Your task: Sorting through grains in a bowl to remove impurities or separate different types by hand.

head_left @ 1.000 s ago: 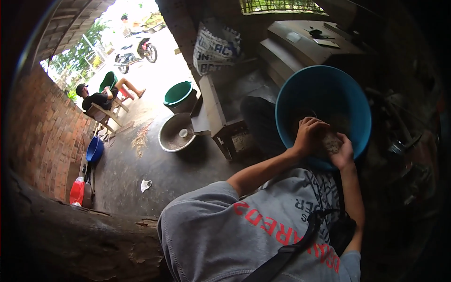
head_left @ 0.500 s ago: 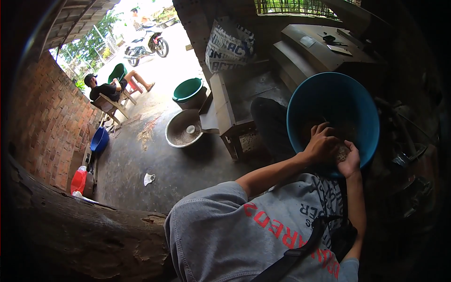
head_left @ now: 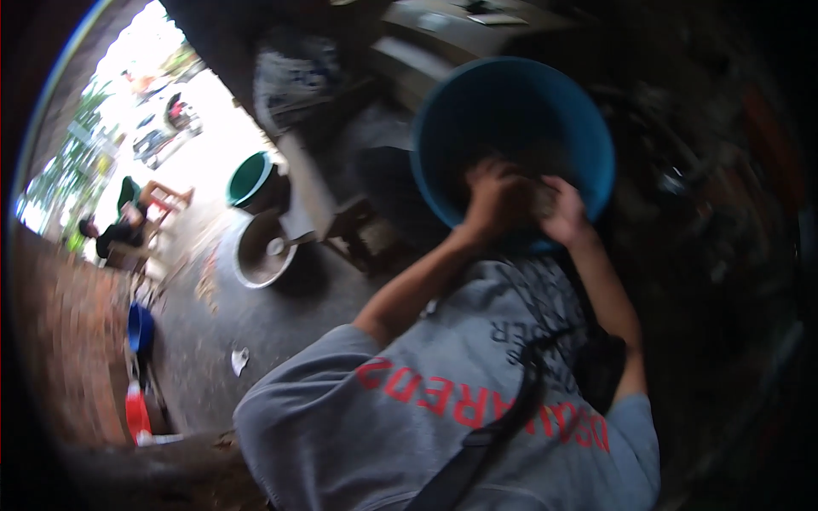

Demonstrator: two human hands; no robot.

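Note:
Both my hands are close together over the near side of a deep blue tub [head_left: 601,162]. My left hand [head_left: 498,198] has its fingers curled inward, blurred by motion; what they pinch, if anything, cannot be made out. Beside it my right hand [head_left: 566,215] is cupped with the palm turned up, around a pale grainy clump [head_left: 544,201]. The clump lies between the two hands, and its kind is too blurred to tell. Dark shadow hides most of what is at the bottom of the tub.
A wide metal basin [head_left: 241,260] with a small pale thing in it stands on the floor at left, near a green tub [head_left: 248,180]. Beyond sits another person [head_left: 128,232]. A wooden bench [head_left: 311,192] flanks the blue tub; a white printed sack [head_left: 294,77] stands behind.
The whole view has shifted and blurred, so the tub and my hands appear farther left and higher. My hands remain together at the tub, with the pale clump still between them.

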